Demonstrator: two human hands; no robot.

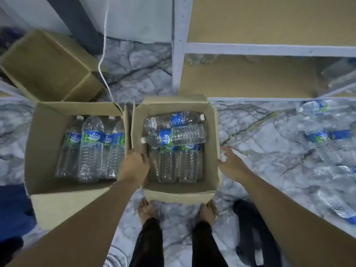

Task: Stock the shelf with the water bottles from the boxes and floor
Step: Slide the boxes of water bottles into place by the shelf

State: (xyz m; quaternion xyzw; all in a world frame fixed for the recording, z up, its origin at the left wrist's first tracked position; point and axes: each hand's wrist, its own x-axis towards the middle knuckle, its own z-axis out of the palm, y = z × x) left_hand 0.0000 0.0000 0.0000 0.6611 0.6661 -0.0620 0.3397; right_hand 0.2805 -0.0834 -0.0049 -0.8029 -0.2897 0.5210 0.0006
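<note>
Two open cardboard boxes stand on the floor below me. The right box (214,132) holds several clear water bottles (174,132) with blue and green labels, two lying across the others. The left box (41,135) holds several more bottles (90,149) lying side by side. My left hand (133,165) grips the right box's left wall, fingers curled over its rim. My right hand (232,162) is at the box's right wall, fingers spread and relaxed. The shelf (250,79) with white metal frame and brown boards stands ahead on the right.
Several loose bottles (317,134) lie on the marbled floor to the right. A shut cardboard box (48,68) sits at the back left, with a white cable (104,54) hanging beside it. My bare feet (146,209) are just behind the right box. A dark bag (254,228) lies by my right foot.
</note>
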